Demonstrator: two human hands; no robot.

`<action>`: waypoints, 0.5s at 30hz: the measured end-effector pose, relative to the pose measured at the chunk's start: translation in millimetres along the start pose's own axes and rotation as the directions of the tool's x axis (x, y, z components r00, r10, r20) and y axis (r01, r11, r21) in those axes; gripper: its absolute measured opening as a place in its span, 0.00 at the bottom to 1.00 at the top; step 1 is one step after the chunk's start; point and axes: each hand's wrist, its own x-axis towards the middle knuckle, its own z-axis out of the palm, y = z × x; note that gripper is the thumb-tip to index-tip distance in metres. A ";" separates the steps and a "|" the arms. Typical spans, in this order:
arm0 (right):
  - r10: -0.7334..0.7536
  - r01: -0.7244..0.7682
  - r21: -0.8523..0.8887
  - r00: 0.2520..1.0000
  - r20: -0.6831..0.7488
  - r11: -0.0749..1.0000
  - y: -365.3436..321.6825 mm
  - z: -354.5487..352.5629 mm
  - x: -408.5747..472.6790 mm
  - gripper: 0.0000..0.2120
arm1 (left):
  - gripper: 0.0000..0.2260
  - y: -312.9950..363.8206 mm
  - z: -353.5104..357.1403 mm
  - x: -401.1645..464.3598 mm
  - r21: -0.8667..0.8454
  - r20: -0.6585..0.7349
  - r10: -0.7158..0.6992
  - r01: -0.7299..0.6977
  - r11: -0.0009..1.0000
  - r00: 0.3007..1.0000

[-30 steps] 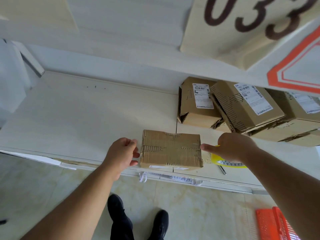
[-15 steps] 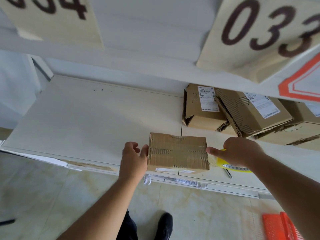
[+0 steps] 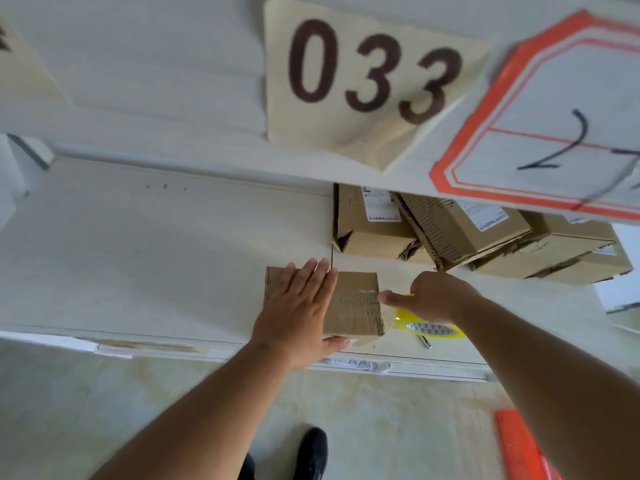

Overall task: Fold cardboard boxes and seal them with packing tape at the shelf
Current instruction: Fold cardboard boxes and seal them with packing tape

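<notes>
Pale white shelf board (image 3: 145,258) running across the middle, a seam down its surface, worn and peeling along the front edge. Above it, an upper shelf front (image 3: 166,74) in the same white, carrying a cream paper sign (image 3: 363,81) with dark numerals "033", its lower corner curling. Beside that, a white label (image 3: 554,126) with a red-orange border and handwritten marks. Below, beige mottled floor tiles (image 3: 104,410). Soft, even daylight, no hard shadows.
</notes>
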 end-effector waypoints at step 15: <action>-0.070 0.069 0.033 0.996 0.056 0.997 -0.8 -40.9 -30.9 0.40 | 0.56 48.5 -47.6 36.2 -0.159 -0.056 0.136 -0.143 0.977 0.989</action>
